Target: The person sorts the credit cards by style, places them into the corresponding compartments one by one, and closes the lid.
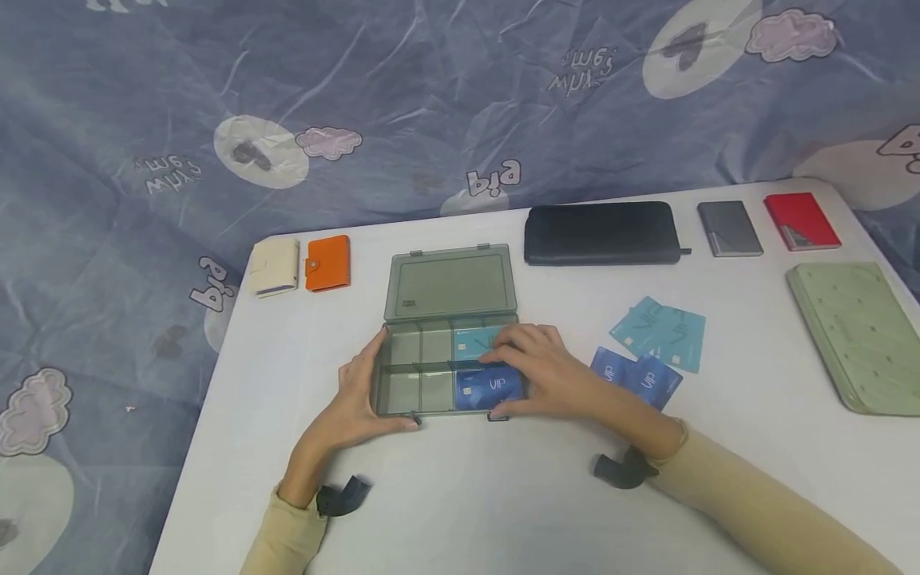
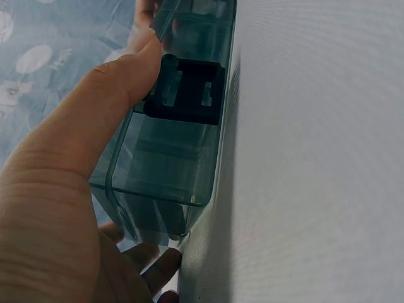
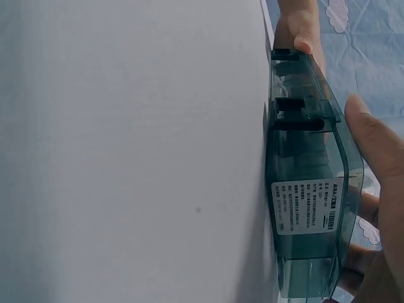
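Observation:
A translucent green compartment box (image 1: 420, 393) lies on the table with its lid (image 1: 453, 281) laid back. My left hand (image 1: 352, 407) grips its left front corner, thumb along the front edge by a latch (image 2: 189, 91) and fingers on the left side. Over the right end my right hand (image 1: 549, 375) holds the box, thumb at the front edge, fingers bent over the right compartments. A teal card (image 1: 467, 345) lies in the back right compartments, partly under those fingers. In the front right ones lies a blue VIP card (image 1: 489, 389). A white label (image 3: 308, 207) marks the front wall.
Right of the box lie fanned teal cards (image 1: 679, 335) and blue cards (image 1: 652, 379). Along the back are a cream card holder (image 1: 275, 266), an orange one (image 1: 328, 263), a black wallet (image 1: 600, 233), grey (image 1: 729, 228) and red cases (image 1: 801, 220). A green pouch (image 1: 862, 335) lies far right.

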`<act>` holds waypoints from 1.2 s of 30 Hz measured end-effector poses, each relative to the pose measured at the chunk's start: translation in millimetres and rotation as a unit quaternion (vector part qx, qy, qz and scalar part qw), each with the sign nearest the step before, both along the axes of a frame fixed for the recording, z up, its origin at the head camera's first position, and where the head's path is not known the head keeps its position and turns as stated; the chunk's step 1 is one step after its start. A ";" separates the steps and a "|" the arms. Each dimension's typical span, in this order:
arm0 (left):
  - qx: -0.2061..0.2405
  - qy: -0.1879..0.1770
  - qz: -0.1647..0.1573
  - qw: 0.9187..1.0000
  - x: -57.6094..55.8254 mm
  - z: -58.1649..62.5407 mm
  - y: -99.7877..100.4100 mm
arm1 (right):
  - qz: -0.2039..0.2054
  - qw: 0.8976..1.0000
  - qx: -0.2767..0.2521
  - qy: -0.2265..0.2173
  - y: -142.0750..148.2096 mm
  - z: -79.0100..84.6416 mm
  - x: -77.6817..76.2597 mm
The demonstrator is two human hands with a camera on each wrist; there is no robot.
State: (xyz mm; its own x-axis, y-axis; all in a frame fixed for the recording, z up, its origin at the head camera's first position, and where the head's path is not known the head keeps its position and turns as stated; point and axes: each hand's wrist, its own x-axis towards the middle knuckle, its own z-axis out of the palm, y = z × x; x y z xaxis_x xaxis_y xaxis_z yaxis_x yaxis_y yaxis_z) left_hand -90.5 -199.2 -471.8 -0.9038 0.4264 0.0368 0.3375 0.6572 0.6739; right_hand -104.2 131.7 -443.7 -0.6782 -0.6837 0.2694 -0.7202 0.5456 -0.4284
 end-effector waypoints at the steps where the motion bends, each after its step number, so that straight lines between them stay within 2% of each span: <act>1: 0.001 0.000 0.000 1.000 0.0 0.1 0.0 | 0.001 1.000 0.003 0.000 0.6 0.7 0.4; 6: 0.005 0.005 -0.003 1.000 0.2 0.6 0.8 | 0.000 1.000 0.013 -0.002 7.5 3.2 3.0; 10: 0.003 0.009 -0.005 1.000 0.8 0.2 0.9 | -0.015 1.000 0.002 -0.026 27.0 6.2 5.7; 14: 0.004 0.010 -0.005 1.000 0.5 -0.2 0.7 | -0.040 0.998 -0.001 -0.056 63.8 9.5 7.5; 20: 0.003 0.009 -0.005 1.000 0.0 -0.5 -0.2 | -0.106 0.987 0.063 -0.099 133.5 8.3 14.5; 22: 0.002 0.008 -0.006 1.000 -0.1 -0.2 -0.4 | -0.115 0.986 0.079 -0.093 152.9 6.8 18.4; 25: 0.003 0.006 -0.006 1.000 -0.1 0.4 -0.8 | -0.103 0.989 0.086 -0.058 172.5 3.7 23.0; 29: 0.003 0.006 -0.004 1.000 0.5 0.8 -1.3 | -0.090 0.991 0.088 -0.034 179.7 1.2 25.2; 36: 0.003 0.010 -0.007 1.000 0.0 -1.2 0.3 | -0.116 0.990 0.073 -0.041 175.6 -1.5 23.8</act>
